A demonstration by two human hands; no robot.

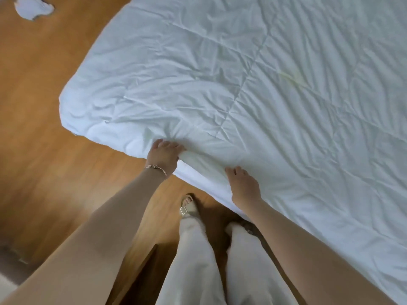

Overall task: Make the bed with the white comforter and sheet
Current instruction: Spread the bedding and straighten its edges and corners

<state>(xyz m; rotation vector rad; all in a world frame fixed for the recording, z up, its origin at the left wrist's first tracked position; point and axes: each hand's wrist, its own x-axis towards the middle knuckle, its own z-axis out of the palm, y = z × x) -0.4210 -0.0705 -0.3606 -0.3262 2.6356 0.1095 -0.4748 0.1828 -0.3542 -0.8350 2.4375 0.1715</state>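
- Left hand [164,154] is at the near edge of the bed, roughly 7 o'clock from the middle of the shot. Its fingers [169,144] are curled over a bunched-up ridge of the white comforter [242,89], clamped on the fabric right at the edge.
- There's a thin bracelet [155,167] on that wrist.
- Right hand [243,184] is just beside it along the same edge, closer to 6 o'clock. The back of the hand faces the camera and the fingers [230,170] bend down onto the comforter edge. Looks like a grip on the fabric, but the fingertips are tucked out of sight, so how tight is hard to say.
- The comforter covers the whole bed top from about 9 o'clock out to 3 o'clock. It's quilted, pretty wrinkled, with creases fanning out from where the left hand bunches it.
- Faint yellowish mark [290,77] on the comforter around 2 o'clock.
- Under the lifted edge between the hands there's a flatter white layer [204,179]. Could be the sheet or the mattress side, can't tell which.
- The bed runs off the top and right of the frame, so the far end isn't visible.
- Wooden floor [44,95] fills the left side. A crumpled white thing [33,7] lies on it at 11 o'clock, too blurry to identify.
- Down at 6 o'clock: light trousers [193,260] and a sandalled foot [187,205]; the other foot is mostly hidden in shadow.
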